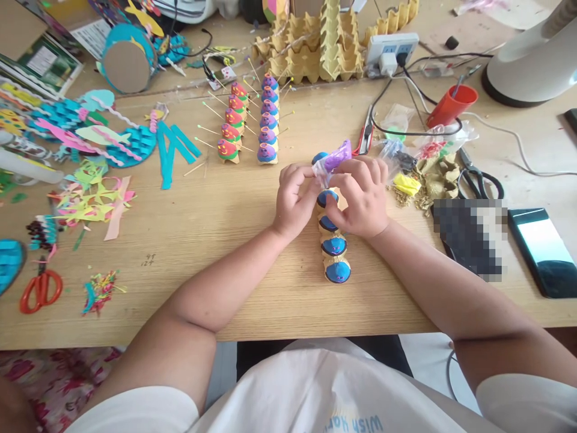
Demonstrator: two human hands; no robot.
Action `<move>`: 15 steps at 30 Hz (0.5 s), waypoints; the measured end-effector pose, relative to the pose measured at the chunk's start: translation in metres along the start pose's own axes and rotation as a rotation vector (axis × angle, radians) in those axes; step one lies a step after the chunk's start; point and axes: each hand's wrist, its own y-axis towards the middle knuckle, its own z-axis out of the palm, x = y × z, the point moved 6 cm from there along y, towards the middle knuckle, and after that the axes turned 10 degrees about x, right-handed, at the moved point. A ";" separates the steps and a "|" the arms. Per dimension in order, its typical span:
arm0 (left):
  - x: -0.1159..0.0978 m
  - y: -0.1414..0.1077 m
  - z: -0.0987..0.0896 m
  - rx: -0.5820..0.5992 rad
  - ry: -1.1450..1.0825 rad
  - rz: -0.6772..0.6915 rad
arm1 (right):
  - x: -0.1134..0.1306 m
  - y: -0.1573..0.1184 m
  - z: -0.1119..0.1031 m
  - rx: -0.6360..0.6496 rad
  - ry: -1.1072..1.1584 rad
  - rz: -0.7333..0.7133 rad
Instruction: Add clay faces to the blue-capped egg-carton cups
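Note:
A small plastic bag of purple clay [338, 157] is up between my two hands, above the far end of a row of egg-carton cups [336, 246]. My left hand [295, 201] pinches the clear end of the bag. My right hand [363, 195] has its fingers curled against the bag's near side, with the thumb apart over the cups. Blue clay caps the cups, and the nearest ones bear thin purple bits. The far cups are partly hidden by my hands and the bag.
Two finished-looking clay rows, one red-green [232, 123] and one purple-blue [269, 120], stand farther back with pins sticking out. Right: yellow clay [407, 184], black scissors [478, 177], a red cup [453, 105], a phone [543, 252]. Left: paper scraps [97, 198], orange-handled scissors [41, 288].

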 end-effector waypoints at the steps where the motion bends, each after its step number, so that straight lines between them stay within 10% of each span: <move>1: -0.005 0.000 -0.001 -0.006 0.027 0.038 | -0.001 -0.001 0.000 -0.019 0.002 0.007; 15: -0.035 -0.004 -0.005 -0.062 0.222 0.249 | 0.008 -0.002 -0.009 -0.223 -0.117 -0.152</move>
